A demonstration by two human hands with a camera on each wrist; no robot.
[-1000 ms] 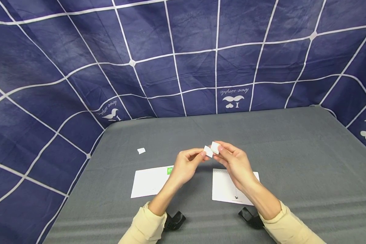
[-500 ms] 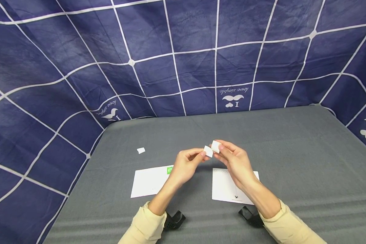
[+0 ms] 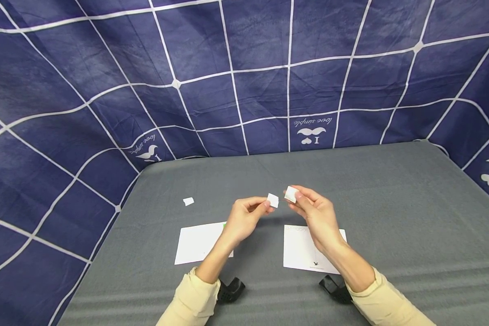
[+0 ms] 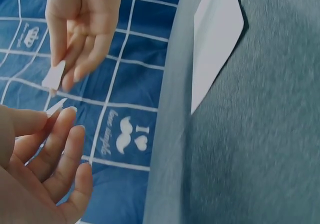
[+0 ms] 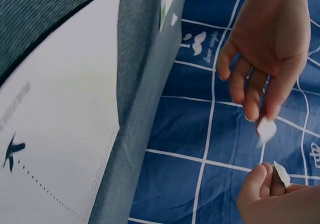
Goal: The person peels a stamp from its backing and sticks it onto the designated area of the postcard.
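Observation:
Over the grey surface, my left hand (image 3: pixel 244 217) pinches a small white piece of paper (image 3: pixel 273 200) between thumb and fingers. My right hand (image 3: pixel 319 217) pinches another small white paper piece (image 3: pixel 291 194). A narrow gap separates the two pieces in the head view. From the left wrist, the left hand's piece (image 4: pixel 56 106) shows nearly edge-on, facing the right hand's piece (image 4: pixel 54 76). Below the left forearm lies a white sheet (image 3: pixel 199 243), its green corner mark mostly covered. Under the right hand lies a second sheet (image 3: pixel 299 249), printed with a bird, a dotted line and circles.
A loose white scrap (image 3: pixel 188 201) lies on the grey cloth surface (image 3: pixel 391 203) at the left. Blue cloth (image 3: pixel 261 90) with white grid lines hangs behind and at the sides. A black device (image 3: pixel 230 290) is by the left cuff, another (image 3: pixel 334 289) by the right.
The two pieces, which overlapped or met in the head view, have come apart. My left hand has drawn left with its piece; my right hand has shifted slightly right and up.

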